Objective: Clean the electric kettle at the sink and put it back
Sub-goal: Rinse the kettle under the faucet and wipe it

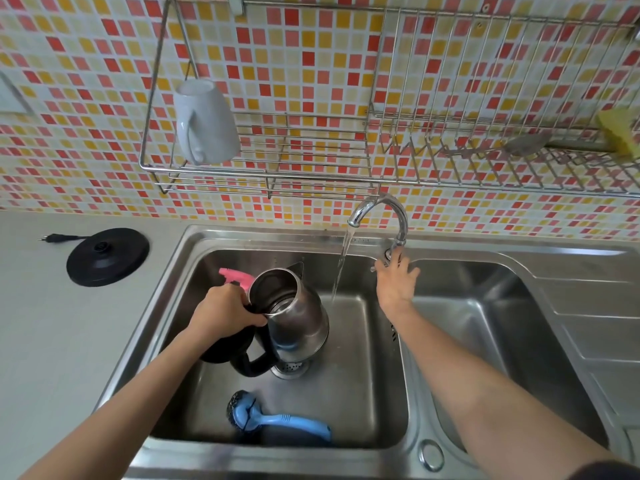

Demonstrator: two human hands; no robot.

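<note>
Left of the left hand, on the counter, the black kettle base lay flat, well apart from the sink rim, its plug beside it. The left hand was clamped round the black handle of the kettle, which was held tilted inside the left basin over the drain strainer, its mouth open and facing upward. A pink spray bottle lay just beyond this hand, against the far basin wall. A blue brush lay nearer the front rim, with bare basin floor to its right. Between the two hands a water stream fell from the faucet, passing just beside the kettle's right flank. The right hand was laid on the lever at the faucet's foot, on the divider between the basins. Whether its fingers were closed round the lever could not be told. Right of it, the second basin stood open.
</note>
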